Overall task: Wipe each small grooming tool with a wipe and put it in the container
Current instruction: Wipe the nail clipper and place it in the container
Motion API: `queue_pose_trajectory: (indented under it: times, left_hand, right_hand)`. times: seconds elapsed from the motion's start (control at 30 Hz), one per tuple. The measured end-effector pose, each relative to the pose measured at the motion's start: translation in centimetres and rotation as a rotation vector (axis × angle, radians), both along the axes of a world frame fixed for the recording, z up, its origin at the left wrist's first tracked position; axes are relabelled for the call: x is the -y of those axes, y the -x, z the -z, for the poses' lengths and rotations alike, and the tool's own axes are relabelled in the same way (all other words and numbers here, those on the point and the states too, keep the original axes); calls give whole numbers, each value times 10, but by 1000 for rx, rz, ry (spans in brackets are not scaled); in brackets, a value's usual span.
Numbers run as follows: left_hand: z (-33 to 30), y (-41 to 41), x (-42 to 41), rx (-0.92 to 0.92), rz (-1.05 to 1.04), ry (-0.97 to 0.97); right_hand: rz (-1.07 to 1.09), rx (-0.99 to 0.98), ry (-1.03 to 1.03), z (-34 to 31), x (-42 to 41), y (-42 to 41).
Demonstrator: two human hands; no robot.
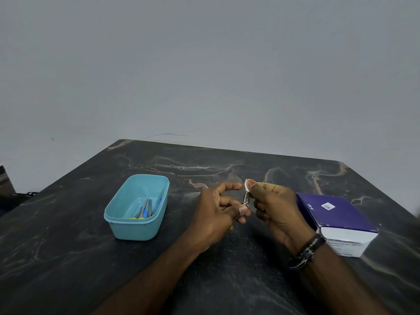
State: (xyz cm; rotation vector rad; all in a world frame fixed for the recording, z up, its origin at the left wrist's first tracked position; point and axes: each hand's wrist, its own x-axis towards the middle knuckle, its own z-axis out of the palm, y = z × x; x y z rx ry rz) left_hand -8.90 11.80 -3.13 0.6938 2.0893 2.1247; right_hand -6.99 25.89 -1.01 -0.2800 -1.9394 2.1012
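Both forearms reach in from the bottom edge over the dark marbled worktop (68, 258), the right wrist wearing a dark beaded bracelet (306, 251). Above the worktop's middle, the left hand (216, 212) and right hand (277, 210) meet around a small metal nail clipper (246, 198), which stands nearly upright between them. The left hand's grip is closed on the clipper's lower end, thumb and curled fingers pinching it, while its index finger stretches out towards the right thumb. The right hand's grip is clamped on a small white wipe (247, 184), thumb pressing it against the clipper's upper end.

To the left of the hands and apart from them sits a light blue plastic container (127, 226), open at the top. Inside it lie small scissors (142, 209) with blue and yellow handles and other slim tools, too small to name. Just right of the right wrist rests a purple and white box (336, 214).
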Motion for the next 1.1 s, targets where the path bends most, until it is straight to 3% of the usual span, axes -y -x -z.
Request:
queue_pose_trajectory:
  times: [0.27, 0.57, 0.8, 0.9, 1.1]
  left_hand:
    - [-1, 4, 6, 5, -71, -52]
    - [0, -2, -1, -2, 29, 29]
    - [-3, 0, 1, 7, -149, -20]
    - [0, 5, 3, -92, -248, 62]
    - [1, -2, 5, -520, -331, 409]
  right_hand:
    - [-157, 39, -93, -3, 9, -7]
    - [30, -7, -19, 0, -3, 1]
    - [-94, 33, -93, 0, 8, -6]
    - [-89, 21, -198, 0, 10, -7]
    - [-70, -39, -296, 1, 13, -9]
